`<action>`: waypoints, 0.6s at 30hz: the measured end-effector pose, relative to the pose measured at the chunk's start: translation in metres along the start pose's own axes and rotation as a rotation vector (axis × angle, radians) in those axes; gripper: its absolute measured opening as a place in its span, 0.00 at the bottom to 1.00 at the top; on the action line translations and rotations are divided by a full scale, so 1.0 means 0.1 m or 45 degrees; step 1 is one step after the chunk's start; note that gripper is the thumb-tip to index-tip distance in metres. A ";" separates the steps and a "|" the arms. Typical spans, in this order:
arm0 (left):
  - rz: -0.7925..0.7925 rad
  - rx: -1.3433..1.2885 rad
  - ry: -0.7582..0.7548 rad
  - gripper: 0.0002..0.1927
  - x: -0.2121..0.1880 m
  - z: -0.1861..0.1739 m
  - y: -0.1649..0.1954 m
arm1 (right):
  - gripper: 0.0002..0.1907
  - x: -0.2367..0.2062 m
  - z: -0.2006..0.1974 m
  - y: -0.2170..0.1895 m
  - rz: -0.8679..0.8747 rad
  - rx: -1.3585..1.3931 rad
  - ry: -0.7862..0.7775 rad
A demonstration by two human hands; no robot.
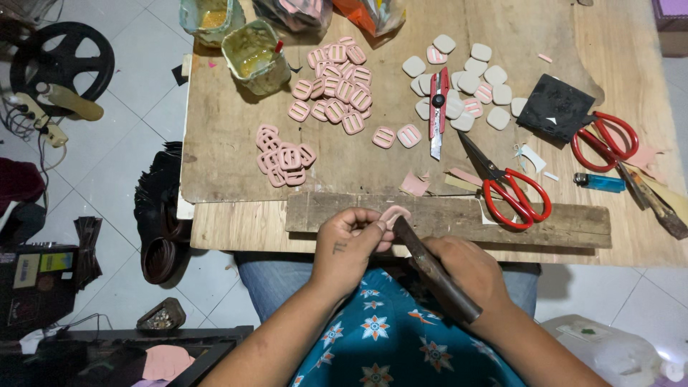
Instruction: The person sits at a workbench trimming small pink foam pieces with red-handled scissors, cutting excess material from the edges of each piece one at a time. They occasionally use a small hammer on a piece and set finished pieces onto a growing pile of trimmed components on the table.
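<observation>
— How are the hands set?

— Both sit at the near edge of the wooden table. The left hand curls, fingers pinched together on a small pink piece.

— And the other?

— The right hand is fisted around a dark tool, its tip slanting up against the piece.

Buckle heaps left on the table, scissors right, wooden strip nearest

small pink buckle piece, dark-handled tool touching it
</observation>
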State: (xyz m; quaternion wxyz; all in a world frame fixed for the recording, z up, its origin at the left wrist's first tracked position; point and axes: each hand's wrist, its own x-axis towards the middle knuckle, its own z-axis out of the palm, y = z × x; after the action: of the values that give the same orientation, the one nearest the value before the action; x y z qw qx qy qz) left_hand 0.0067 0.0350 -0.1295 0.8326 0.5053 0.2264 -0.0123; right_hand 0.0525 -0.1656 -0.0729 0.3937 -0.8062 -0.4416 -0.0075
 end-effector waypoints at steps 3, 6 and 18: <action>-0.031 0.047 -0.004 0.07 -0.01 0.02 0.03 | 0.15 0.01 0.01 -0.01 0.102 -0.099 -0.038; -0.017 0.005 -0.033 0.07 -0.02 0.03 0.02 | 0.14 0.02 0.00 0.00 0.179 -0.087 -0.164; 0.197 0.156 -0.178 0.05 0.01 0.02 -0.09 | 0.16 0.02 0.02 0.06 0.047 0.016 -0.080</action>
State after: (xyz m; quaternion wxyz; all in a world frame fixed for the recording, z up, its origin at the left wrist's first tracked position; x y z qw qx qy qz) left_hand 0.0058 0.0286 -0.1364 0.8123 0.5692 0.1269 0.0027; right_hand 0.0571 -0.1648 -0.0775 0.3849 -0.8114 -0.4389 0.0278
